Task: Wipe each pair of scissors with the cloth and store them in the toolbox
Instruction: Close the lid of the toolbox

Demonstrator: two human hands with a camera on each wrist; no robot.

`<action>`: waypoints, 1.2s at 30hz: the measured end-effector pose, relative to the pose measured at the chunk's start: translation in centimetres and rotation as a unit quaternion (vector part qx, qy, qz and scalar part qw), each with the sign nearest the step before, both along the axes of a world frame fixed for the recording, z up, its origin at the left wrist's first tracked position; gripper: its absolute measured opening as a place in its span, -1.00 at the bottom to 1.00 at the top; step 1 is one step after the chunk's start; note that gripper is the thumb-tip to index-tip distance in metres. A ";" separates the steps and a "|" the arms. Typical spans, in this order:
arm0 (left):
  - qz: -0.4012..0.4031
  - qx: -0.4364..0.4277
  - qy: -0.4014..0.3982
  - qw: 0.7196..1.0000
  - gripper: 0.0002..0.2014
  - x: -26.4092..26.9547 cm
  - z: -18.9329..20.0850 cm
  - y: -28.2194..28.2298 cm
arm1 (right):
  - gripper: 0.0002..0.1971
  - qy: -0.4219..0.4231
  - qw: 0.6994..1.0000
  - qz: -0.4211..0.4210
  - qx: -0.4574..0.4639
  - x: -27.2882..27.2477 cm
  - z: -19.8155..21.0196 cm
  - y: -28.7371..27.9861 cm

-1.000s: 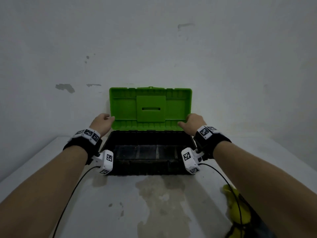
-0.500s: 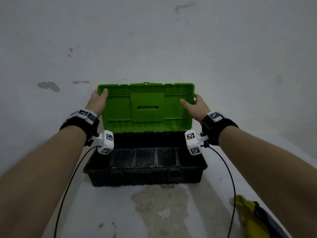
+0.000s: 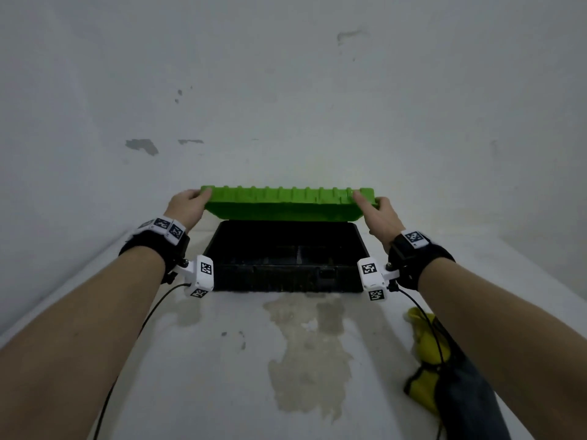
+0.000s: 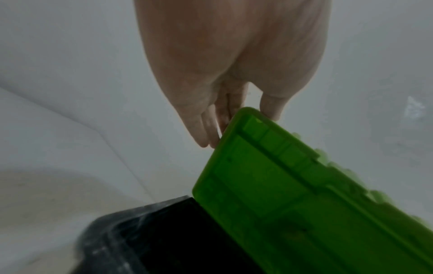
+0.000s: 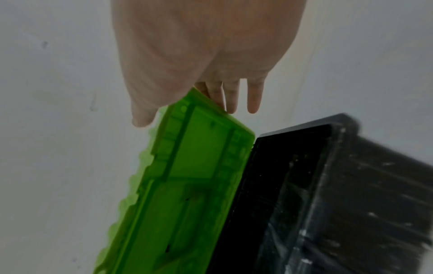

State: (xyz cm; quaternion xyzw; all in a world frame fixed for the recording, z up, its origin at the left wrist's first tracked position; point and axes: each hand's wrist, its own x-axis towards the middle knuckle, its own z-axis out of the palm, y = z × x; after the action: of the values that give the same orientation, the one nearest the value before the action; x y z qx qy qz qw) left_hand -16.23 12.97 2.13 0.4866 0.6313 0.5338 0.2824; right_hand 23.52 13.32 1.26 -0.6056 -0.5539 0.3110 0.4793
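A black toolbox [image 3: 286,277] stands on the white table against the wall. Its green lid [image 3: 286,204] is tilted forward over the box, half down. My left hand [image 3: 187,206] pinches the lid's left corner and my right hand [image 3: 378,214] pinches its right corner. In the left wrist view the thumb and fingers of my left hand [image 4: 239,129] clamp the lid [image 4: 293,194]. The right wrist view shows my right hand [image 5: 187,115] the same way on the lid [image 5: 187,185], beside the dark box [image 5: 293,185]. I see no scissors; the box's inside is too dark to read.
A yellow cloth [image 3: 425,344] lies at the near right of the table [image 3: 190,376], partly under my right forearm, with a dark object [image 3: 460,395] against it. A brownish stain [image 3: 305,354] marks the table in front of the box. The wall [image 3: 286,90] rises directly behind.
Both hands moved from the lid's lower edge up to its top corners. The lid has swung from upright forward and down over the box.
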 end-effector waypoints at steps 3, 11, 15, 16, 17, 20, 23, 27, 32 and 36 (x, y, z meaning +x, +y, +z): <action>0.003 0.001 0.059 0.998 -0.54 0.5 -1.8 -2.6 | -0.23 -0.022 1.000 -0.003 0.009 0.3 -1.6 -1.4; -0.001 -0.013 0.125 0.992 -0.65 0.9 -5.4 -5.8 | -0.19 -0.064 0.998 0.016 -0.008 1.1 -6.2 -3.0; -0.002 -0.023 0.140 0.990 -0.65 0.4 -6.8 -5.8 | -0.25 -0.111 0.994 0.021 0.010 1.2 -7.0 -3.7; -0.005 -0.027 0.146 0.989 -0.66 0.1 -7.2 -5.9 | -0.25 -0.122 0.992 0.025 0.016 1.3 -7.3 -3.9; -0.008 -0.031 0.153 0.988 -0.66 -0.1 -7.6 -5.9 | -0.24 -0.138 0.990 0.030 0.022 1.4 -7.5 -4.2; 0.000 -0.038 0.151 0.988 -0.62 -0.5 -8.7 -6.3 | -0.31 -0.170 0.984 0.036 0.042 1.6 -8.4 -4.8; 0.007 -0.028 0.129 0.991 -0.59 -0.9 -9.6 -6.2 | -0.35 -0.172 0.983 0.032 0.052 1.5 -8.4 -4.9; 0.009 -0.023 0.123 0.992 -0.58 -1.1 -10.2 -5.7 | -0.37 -0.177 0.982 0.033 0.051 1.9 -8.1 -4.6; 0.027 -0.013 0.136 0.990 -0.61 0.3 -9.9 -6.1 | -0.38 -0.198 0.979 0.029 0.043 1.9 -7.8 -4.5; 0.033 -0.016 0.151 0.988 -0.61 1.6 -9.2 -7.1 | -0.34 -0.233 0.972 0.032 0.020 1.7 -7.2 -5.0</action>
State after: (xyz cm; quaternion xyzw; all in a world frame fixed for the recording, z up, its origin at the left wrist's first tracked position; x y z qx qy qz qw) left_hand -14.67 5.91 -7.09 0.5361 0.6905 0.4533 0.1740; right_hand 25.21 8.36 -5.94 -0.6335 -0.6755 0.1661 0.3387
